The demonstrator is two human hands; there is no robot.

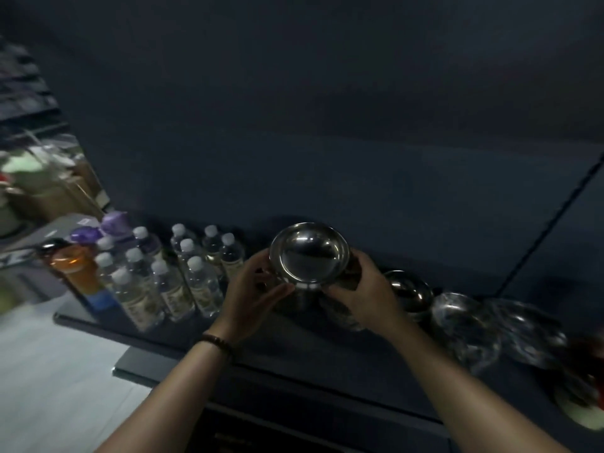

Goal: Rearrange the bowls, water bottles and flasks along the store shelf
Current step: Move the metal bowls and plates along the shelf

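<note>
Steel bowl [309, 254] gripped btwn L hand [253, 291] + R hand [361, 294].

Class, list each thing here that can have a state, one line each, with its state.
Held steel bowl: empty, tilted, gripped by both hands.
Left hand: grips the bowl's side.
Right hand: grips the opposite side.
Water bottles: upright, capped, clustered on the shelf.
Orange flask: upright, lid on.
Second steel bowl: rests on shelf, mouth up.
</note>
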